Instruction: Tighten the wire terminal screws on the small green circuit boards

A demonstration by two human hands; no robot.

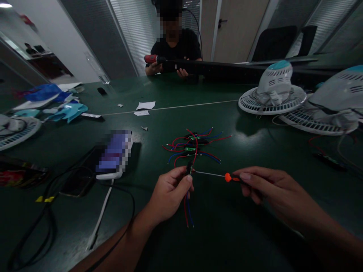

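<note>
Between the thumb and fingers of my left hand (172,190) is a small black circuit board (189,167) with red and blue wires hanging below it and a red wire rising above. My right hand (265,186) grips a screwdriver (228,177) with an orange and black handle. Its thin shaft points left, and the tip is at the board's right side; whether it touches cannot be made out. Just beyond my left hand, several similar boards (191,149) with red and blue wires lie in a loose pile on the dark green table (215,230).
White fan parts (272,100) stand at the right. A phone (115,153) on a stand, black cables (52,215) and blue plastic pieces (68,111) are at the left. A string (184,107) crosses the table near paper scraps (146,105). A person opposite holds a red-ended tool (151,59).
</note>
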